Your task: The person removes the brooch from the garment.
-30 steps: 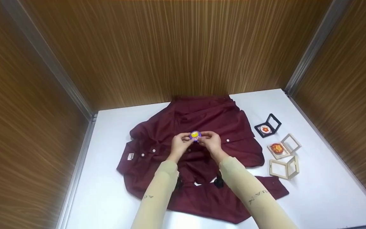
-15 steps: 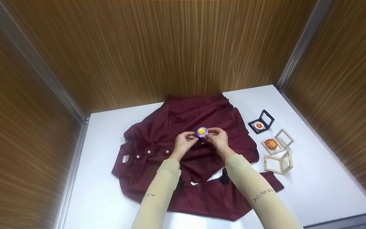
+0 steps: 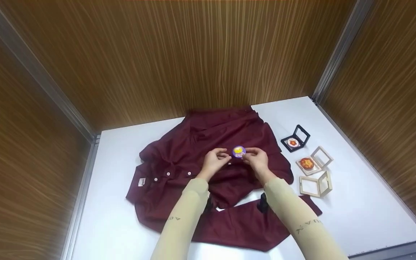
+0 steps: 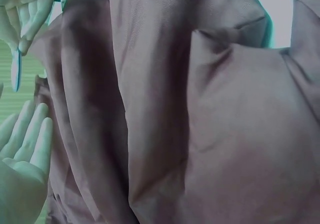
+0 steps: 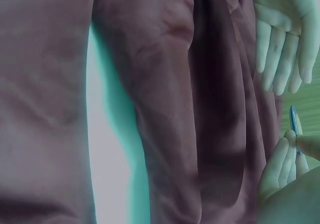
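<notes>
A round purple badge [image 3: 238, 151] with a yellow picture is held above a dark red shirt [image 3: 226, 126]. My right hand [image 3: 258, 160] pinches its right edge between thumb and fingers. In the right wrist view the badge [image 5: 295, 124] appears edge-on, thin and blue-rimmed. My left hand [image 3: 215, 161] is just left of it, apart from the badge, with a small gap between. Its fingers look extended in the left wrist view, where the left hand [image 4: 25, 169] shows at the lower left edge. The shirt lies spread and creased, with its collar to the left and white buttons facing up.
On the right stand three opened small frames: a black frame [image 3: 295, 139] with a white-and-red round piece, a wooden frame [image 3: 314, 162] with an orange one, and another wooden frame [image 3: 316, 185] without one. Wood-grain walls [image 3: 208, 54] enclose the white table [image 3: 356, 202].
The left hand has let go of the badge, which both hands held a second ago. The right hand has moved the badge slightly right. The head view has shifted a little.
</notes>
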`<state>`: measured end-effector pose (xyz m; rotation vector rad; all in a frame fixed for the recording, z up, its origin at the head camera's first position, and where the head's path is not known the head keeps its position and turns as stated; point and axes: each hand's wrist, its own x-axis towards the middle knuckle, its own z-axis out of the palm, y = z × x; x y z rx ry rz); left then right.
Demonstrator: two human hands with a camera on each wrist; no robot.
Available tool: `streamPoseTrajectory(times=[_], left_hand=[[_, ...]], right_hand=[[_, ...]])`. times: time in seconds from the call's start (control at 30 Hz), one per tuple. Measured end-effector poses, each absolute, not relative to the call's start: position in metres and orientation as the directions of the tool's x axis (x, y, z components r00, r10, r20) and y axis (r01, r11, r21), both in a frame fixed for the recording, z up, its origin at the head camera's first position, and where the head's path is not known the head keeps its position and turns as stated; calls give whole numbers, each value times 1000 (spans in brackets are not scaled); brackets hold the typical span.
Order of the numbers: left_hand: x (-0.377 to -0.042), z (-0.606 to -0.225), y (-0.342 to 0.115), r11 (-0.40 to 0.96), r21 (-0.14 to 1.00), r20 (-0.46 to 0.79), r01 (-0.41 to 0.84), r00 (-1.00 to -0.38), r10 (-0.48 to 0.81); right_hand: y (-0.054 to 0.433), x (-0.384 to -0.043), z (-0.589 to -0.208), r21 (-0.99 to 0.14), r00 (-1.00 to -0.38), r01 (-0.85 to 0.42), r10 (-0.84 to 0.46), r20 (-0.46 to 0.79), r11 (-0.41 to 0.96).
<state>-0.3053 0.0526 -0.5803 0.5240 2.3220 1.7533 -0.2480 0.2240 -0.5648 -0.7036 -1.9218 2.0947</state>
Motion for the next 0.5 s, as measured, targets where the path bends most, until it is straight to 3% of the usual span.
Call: streamPoseTrajectory(times=[0.5], left_hand=[[-301,-582,79,244,959,36,147,-912,410]], right_hand=[[257,-238,-563,-967,-859,174,452,-240,-184]])
